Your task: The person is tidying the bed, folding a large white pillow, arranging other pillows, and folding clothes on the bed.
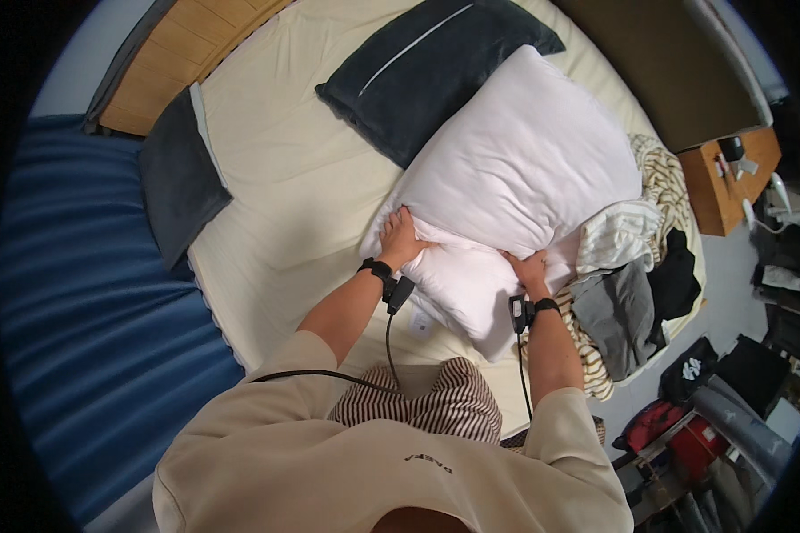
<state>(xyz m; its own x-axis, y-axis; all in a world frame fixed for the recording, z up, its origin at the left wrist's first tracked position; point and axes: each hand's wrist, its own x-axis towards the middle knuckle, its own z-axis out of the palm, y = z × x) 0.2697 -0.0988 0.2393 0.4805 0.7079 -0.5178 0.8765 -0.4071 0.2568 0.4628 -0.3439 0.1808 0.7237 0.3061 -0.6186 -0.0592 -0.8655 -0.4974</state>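
A thick pale pink quilt (533,151), bulky and folded over, lies on the cream-sheeted bed (284,213). Its crease runs across near my two hands. On the left end of that crease my left hand (402,242) presses down, fingers stretched out and thumb pointing right along the fold. My right hand (531,270) rests on the same crease farther right, thumb apart from the fingers; the fingertips sink partly into the fabric. The quilt's lower flap (458,289) spreads between and below my hands. Black wrist devices with cables sit on both wrists.
Dark grey pillows (427,75) lie beyond the quilt and at the left edge (180,173). Crumpled clothes (618,306) and a striped cloth (658,173) pile on the right. A blue ribbed mattress (98,293) adjoins the left side. A wooden cabinet (729,182) stands at right.
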